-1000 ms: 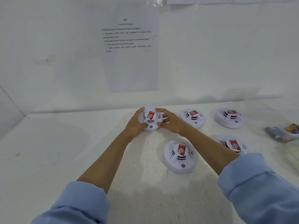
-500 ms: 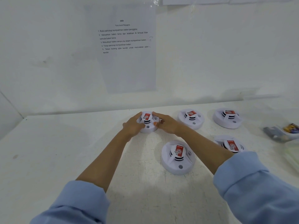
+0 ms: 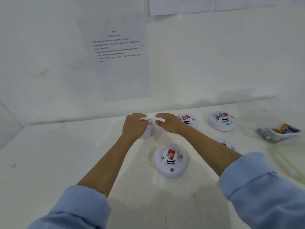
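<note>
White round plastic smoke detector (image 3: pixel 149 129) sits near the far edge of the white worktop (image 3: pixel 66 154), close to the wall (image 3: pixel 49 63), with bare surface to its left. Left hand (image 3: pixel 134 126) grip clamped over its top. The right hand (image 3: pixel 168 123), on it half a second ago, is now off, grip apart just beside it.

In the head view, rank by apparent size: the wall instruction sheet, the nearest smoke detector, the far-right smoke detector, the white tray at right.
1. wall instruction sheet
2. nearest smoke detector
3. far-right smoke detector and white tray look alike; the tray is blurred, so unranked.
The two detectors likely match; nearness enlarges the front one.
</note>
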Demonstrator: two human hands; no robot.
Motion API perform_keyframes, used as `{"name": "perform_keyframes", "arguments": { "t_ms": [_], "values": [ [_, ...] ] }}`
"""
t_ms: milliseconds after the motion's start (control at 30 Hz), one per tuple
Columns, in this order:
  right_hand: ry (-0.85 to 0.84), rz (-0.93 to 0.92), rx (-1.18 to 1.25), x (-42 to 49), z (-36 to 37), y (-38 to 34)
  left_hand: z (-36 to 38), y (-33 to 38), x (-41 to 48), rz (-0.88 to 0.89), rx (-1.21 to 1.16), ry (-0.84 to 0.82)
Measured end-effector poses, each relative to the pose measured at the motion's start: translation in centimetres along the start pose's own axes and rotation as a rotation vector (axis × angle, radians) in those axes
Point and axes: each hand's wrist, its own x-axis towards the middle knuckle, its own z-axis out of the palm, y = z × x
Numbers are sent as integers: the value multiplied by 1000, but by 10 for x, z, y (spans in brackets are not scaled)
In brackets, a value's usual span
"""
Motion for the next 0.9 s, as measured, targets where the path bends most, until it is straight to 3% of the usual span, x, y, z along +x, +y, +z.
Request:
{"name": "perform_keyframes", "arguments": {
  "t_ms": [100,333,900],
  "values": [
    [55,-53,-74,-15,-26,3,9,19,0,65,155,-46],
    [47,-56,-159,-54,-89,48,42,86,-16,126,216,-63],
    [-3,-74,-138,-178,-231,240,198,267,-78,161,89,-133]
  ]
}}
